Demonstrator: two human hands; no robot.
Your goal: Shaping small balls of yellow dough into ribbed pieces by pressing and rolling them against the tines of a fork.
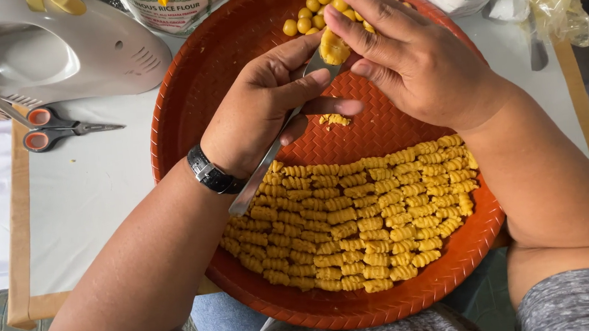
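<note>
I see left hand (261,111) clamped on fork (259,172); right hand (406,56) pressing dough (334,47) onto it, over tray (182,104).

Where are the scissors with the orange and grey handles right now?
The scissors with orange and grey handles lie on the white table at the person's left, beside the round orange woven tray and just below the white appliance.
</note>
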